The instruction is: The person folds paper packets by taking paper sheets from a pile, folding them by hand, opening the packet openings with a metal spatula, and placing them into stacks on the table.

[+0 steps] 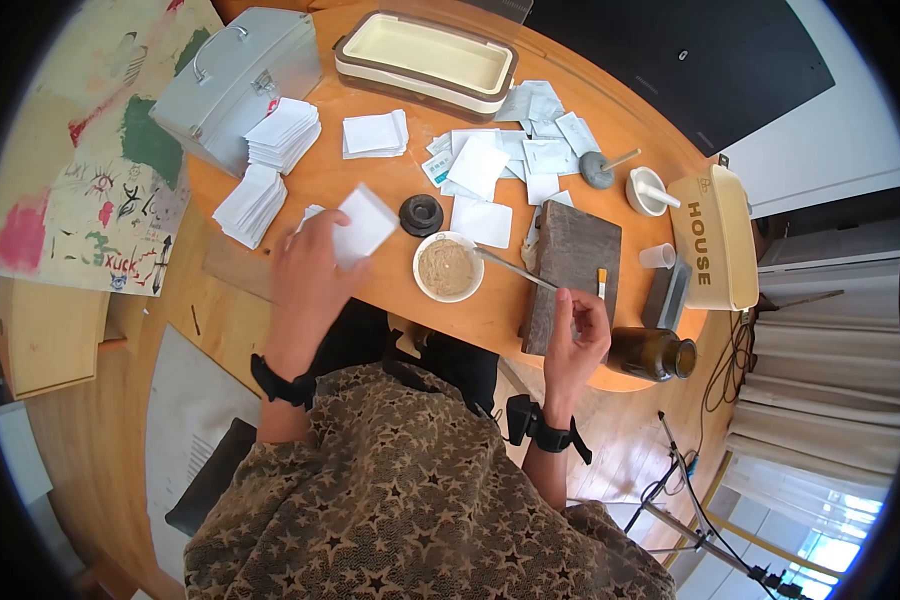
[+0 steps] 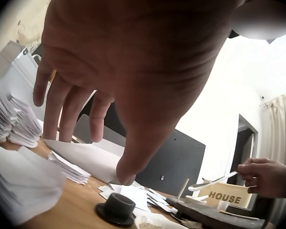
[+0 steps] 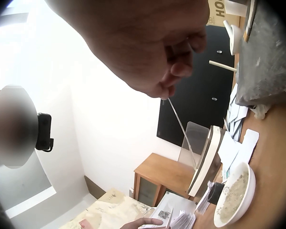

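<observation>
A small white paper packet (image 1: 367, 228) is pinched between the thumb and fingers of my left hand (image 1: 310, 272), left of the bowl; the left wrist view shows the packet (image 2: 93, 160) from below the palm. My right hand (image 1: 577, 338) pinches the handle of a thin metal spoon (image 1: 520, 270). The spoon's far end overlaps the right rim of a white bowl (image 1: 451, 298) in the head view. Beige powder (image 1: 444, 268) fills much of the bowl. Behind it stands a round black pot-like piece (image 1: 421, 214), near the left hand's packet.
Stacks of white packets (image 1: 282, 135) stand beside a silver metal case (image 1: 240, 85). Loose packets (image 1: 478, 165) spread at the back, before a cream tray (image 1: 425, 60). On the right are a dark slab (image 1: 580, 255), brown jar (image 1: 642, 353), mortar (image 1: 648, 190) and HOUSE box (image 1: 715, 240).
</observation>
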A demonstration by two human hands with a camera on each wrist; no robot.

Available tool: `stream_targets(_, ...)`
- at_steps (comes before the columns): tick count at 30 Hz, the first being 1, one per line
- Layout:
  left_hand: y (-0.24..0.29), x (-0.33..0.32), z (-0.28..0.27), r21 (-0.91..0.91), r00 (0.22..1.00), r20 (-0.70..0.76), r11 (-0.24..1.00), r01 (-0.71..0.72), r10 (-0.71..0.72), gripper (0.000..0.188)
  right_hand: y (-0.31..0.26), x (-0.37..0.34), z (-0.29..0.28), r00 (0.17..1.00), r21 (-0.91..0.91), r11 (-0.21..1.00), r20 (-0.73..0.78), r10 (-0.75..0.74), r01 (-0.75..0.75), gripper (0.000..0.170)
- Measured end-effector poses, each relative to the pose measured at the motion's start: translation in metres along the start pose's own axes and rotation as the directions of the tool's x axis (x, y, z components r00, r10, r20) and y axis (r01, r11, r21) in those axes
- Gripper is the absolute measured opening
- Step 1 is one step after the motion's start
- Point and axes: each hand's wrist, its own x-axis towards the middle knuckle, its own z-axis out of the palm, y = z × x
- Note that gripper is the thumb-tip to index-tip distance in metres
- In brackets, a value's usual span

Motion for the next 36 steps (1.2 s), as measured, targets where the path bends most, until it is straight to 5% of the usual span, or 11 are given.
stream_targets(6, -0.028, -0.01, -0.018, 0.164, 0.967, 0.008, 0.954, 0.252, -0.256, 0.052, 0.003, -0.002, 0.009, 0.998, -0.019, 1.0, 0.057, 0.003, -0.002, 0.015)
stream_targets(25, -0.043, -0.019, -0.006, 0.164, 0.963, 0.114, 0.961, 0.223, -0.243, 0.051, 0.02, -0.009, 0.017, 0.968, -0.254, 0.946, 0.2, -0.151, 0.2, 0.008)
stream_targets(36, -0.045, -0.022, -0.001, 0.152, 0.97, 0.115, 0.969, 0.197, -0.215, 0.054, 0.017, -0.008, 0.008, 0.943, -0.241, 0.953, 0.319, -0.099, 0.181, 0.009)
